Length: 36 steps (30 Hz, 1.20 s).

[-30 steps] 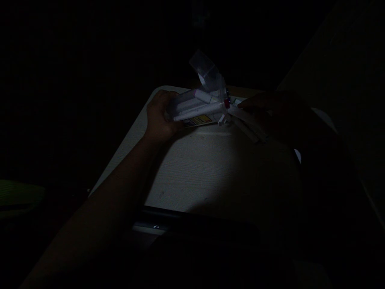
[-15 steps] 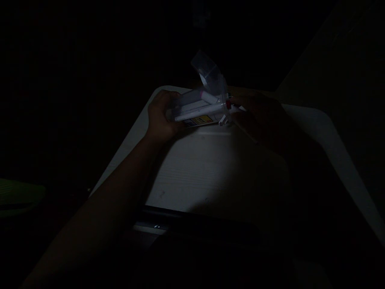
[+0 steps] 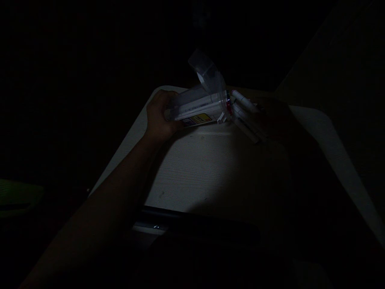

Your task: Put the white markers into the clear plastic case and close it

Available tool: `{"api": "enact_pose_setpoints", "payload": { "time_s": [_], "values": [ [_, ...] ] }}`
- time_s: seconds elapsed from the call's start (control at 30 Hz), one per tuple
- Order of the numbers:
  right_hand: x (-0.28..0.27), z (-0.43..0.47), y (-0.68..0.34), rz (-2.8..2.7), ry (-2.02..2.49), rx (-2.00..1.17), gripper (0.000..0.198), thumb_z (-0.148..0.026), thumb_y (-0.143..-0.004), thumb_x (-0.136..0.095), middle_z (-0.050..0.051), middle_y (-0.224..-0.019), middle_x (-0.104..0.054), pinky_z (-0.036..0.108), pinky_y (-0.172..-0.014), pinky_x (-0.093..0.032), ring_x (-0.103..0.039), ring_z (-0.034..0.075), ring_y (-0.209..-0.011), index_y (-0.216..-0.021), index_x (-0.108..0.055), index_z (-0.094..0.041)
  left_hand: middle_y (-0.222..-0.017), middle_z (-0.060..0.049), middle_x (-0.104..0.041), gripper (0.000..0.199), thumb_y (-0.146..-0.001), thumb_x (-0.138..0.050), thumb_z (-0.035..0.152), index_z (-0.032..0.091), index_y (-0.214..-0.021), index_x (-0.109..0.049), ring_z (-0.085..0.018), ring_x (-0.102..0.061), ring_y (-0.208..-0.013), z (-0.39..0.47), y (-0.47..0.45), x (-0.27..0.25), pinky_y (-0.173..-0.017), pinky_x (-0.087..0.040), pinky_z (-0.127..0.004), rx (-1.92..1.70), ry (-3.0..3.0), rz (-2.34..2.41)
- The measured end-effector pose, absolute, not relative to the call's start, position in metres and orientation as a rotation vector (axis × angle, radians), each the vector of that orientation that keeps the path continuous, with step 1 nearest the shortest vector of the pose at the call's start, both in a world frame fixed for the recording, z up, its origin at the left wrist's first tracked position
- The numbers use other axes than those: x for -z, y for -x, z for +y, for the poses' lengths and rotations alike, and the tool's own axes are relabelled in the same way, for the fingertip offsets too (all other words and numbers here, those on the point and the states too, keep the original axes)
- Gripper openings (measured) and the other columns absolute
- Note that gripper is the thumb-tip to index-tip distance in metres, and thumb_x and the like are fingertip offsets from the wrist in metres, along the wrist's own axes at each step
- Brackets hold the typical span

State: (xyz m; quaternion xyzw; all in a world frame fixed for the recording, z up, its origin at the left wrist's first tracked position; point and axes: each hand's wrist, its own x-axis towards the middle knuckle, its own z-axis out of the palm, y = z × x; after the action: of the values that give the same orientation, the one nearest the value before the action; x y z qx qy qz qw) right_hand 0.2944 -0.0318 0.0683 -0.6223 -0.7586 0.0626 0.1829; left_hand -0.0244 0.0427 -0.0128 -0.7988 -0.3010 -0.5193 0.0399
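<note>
My left hand (image 3: 161, 114) is wrapped round the closed end of a clear plastic case (image 3: 195, 106), which lies tilted on its side above the table. White markers show inside it, and a yellow and dark label (image 3: 200, 118) is on its lower side. The case's hinged lid (image 3: 206, 72) stands up, leaving the right end uncovered. My right hand (image 3: 273, 118), in deep shadow, is closed on a white marker (image 3: 245, 101) with a pink end, just outside that opening. More white markers (image 3: 246, 128) slant below it; darkness hides which of them the fingers hold.
The pale, wood-grained table (image 3: 192, 172) has rounded far corners. A long dark object (image 3: 195, 220) lies across its near side. Something green (image 3: 19, 196) shows at the far left. Most surroundings are black.
My right hand has drawn back to the right from the case's opening, and the pink-ended marker has come out with it. The left hand and case have barely shifted.
</note>
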Motion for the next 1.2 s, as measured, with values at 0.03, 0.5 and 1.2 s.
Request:
{"api": "enact_pose_setpoints", "payload": {
  "time_s": [0.03, 0.5, 1.2],
  "values": [
    [-0.063, -0.029, -0.293, -2.158, 1.810, -0.143, 0.050, -0.014, -0.089, -0.044, 0.018, -0.135, -0.057, 0.041, -0.110, -0.042, -0.056, 0.027, -0.122, -0.137, -0.056, -0.008, -0.094, -0.003, -0.057, 0.089, -0.054, -0.070, 0.083, 0.016, -0.112, -0.059, -0.020, -0.060, -0.085, 0.042, 0.024, 0.012, -0.074, -0.054, -0.040, 1.585, 2.447, -0.934],
    [-0.024, -0.019, -0.289, -2.319, 1.808, 0.135, 0.041, -0.012, -0.088, -0.041, 0.020, -0.112, -0.064, 0.039, -0.090, -0.049, -0.059, 0.024, -0.097, -0.122, -0.064, -0.008, -0.093, -0.004, -0.058, 0.091, -0.053, -0.064, 0.089, 0.019, -0.111, -0.060, -0.022, -0.061, -0.084, 0.041, 0.022, 0.011, -0.070, -0.051, -0.039, 1.597, 2.424, -0.956],
    [-0.070, -0.046, -0.252, -2.116, 1.408, -0.094, 0.042, -0.031, -0.095, -0.040, 0.008, -0.126, -0.064, 0.033, -0.101, -0.052, -0.061, 0.018, -0.114, -0.127, -0.064, -0.017, -0.095, -0.004, -0.058, 0.090, -0.055, -0.064, 0.088, 0.018, -0.110, -0.059, -0.022, -0.061, -0.088, 0.036, 0.017, 0.010, -0.075, -0.052, -0.041, 1.647, 2.391, -0.999]
  ]
}}
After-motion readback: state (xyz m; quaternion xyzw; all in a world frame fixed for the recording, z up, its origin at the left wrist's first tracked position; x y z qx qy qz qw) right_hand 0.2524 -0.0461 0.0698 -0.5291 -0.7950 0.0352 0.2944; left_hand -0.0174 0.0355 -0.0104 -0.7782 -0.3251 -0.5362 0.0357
